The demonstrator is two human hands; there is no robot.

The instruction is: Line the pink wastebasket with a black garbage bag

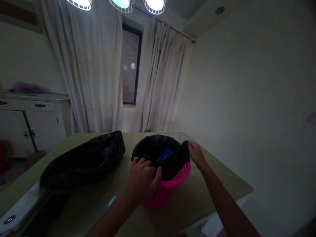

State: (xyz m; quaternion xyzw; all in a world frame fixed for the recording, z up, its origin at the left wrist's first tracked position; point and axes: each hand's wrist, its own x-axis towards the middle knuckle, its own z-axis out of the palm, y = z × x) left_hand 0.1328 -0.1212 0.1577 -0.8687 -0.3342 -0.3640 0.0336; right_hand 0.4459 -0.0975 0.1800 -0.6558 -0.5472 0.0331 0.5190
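Note:
A pink plastic basket [160,196] with slotted walls stands on the table, lined with a black plastic bag [175,164]. Inside the bag a blue object [165,154] shows in part; its kind is unclear. My left hand [144,176] has its fingers curled over the near left edge of the bag at the rim. On the right, my right hand [196,153] pinches the bag's edge, pulled up slightly above the pink rim. Left of the basket lies a second black plastic bag [86,164], its mouth partly spread, touched by neither hand.
The pale green table [209,187] carries a long white object [21,209] with a dark strip beside it at the front left. A small pale item [112,201] lies near my left forearm. Behind are curtains [98,65] and a white cabinet [44,118]; a wall rises on the right.

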